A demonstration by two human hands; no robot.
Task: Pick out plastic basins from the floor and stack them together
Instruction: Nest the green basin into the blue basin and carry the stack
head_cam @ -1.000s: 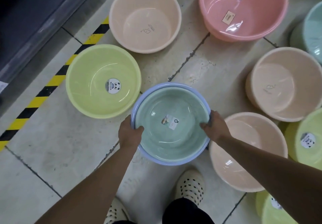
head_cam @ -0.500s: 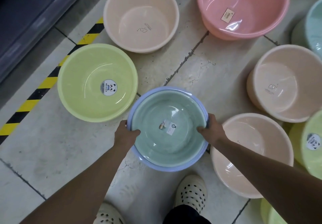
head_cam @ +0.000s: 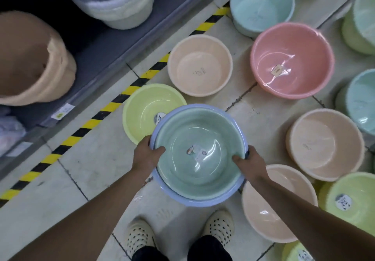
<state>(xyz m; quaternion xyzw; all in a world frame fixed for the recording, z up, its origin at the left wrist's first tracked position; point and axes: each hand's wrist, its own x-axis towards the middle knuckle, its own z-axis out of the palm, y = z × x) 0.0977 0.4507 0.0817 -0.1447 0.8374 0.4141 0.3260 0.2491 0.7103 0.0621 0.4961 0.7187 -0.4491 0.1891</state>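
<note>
Nested basins held between both hands

The left hand [head_cam: 146,155] and right hand [head_cam: 251,163] grip opposite rims of the round green plastic basin [head_cam: 199,151] nested in a pale blue plastic basin [head_cam: 199,202].

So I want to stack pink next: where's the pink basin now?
The pink basin sits on the floor in the head view's upper right, between a beige basin on its left and a pale blue basin behind it.
</note>
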